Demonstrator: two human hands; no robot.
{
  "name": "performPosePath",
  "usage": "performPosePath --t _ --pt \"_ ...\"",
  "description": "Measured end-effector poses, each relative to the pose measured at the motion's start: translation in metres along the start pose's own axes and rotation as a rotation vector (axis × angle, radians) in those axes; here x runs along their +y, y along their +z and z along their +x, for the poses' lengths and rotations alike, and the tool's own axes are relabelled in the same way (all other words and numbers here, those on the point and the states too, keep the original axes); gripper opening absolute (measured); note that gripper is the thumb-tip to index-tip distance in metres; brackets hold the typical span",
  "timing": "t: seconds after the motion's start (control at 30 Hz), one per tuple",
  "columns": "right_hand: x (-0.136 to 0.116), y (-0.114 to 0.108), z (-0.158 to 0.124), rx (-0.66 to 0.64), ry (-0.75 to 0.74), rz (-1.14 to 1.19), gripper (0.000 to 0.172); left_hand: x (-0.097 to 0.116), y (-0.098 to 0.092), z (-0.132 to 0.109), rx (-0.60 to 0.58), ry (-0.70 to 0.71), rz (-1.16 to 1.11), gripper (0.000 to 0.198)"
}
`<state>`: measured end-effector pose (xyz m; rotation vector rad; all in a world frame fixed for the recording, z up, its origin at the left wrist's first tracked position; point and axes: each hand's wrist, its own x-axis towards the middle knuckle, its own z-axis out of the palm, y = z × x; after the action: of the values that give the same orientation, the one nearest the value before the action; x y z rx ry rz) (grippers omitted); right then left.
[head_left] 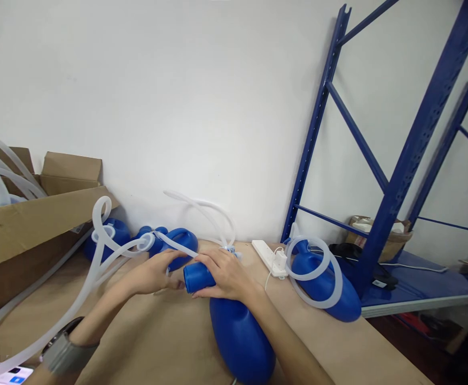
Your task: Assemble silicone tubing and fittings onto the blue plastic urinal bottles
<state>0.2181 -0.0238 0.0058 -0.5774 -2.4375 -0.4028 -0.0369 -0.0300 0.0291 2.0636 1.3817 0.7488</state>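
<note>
My right hand (226, 272) is closed around a short blue cylinder (199, 277) whose hollow end points left. The cylinder appears to be the neck of a blue plastic bottle (242, 342) lying below my hand; my palm hides the join. Just left of the opening is my left hand (160, 271), its fingers curved and apart, with nothing plainly held. A translucent tube (178, 245) passes behind my hands, and a small label (229, 249) shows beyond my right knuckles. Farther back lies another blue bottle (184, 240).
On the left, a cardboard box (41, 214) holds translucent tubing. Long tubes (85, 289) trail over the table (138, 347). A white power strip (264, 254) lies near the wall. At right are a blue bottle (330, 289) with a coiled tube and a blue metal rack (402, 160).
</note>
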Motion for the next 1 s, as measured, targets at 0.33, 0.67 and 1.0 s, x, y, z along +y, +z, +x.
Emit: performPosePath --t 0.33,0.67,1.0 --pt "-0.009 -0.015 0.007 0.259 0.141 0.237 0.088 0.04 -0.004 -0.015 -0.181 -0.06 -0.382 0.052" --pt "0.0 -0.054 0.007 0.107 0.515 0.611 0.036 0.038 -0.041 -0.023 -0.007 0.099 -0.367 0.02" --pt "-0.008 -0.049 0.002 0.076 0.443 0.714 0.029 0.038 -0.048 -0.025 -0.024 0.147 -0.265 0.02"
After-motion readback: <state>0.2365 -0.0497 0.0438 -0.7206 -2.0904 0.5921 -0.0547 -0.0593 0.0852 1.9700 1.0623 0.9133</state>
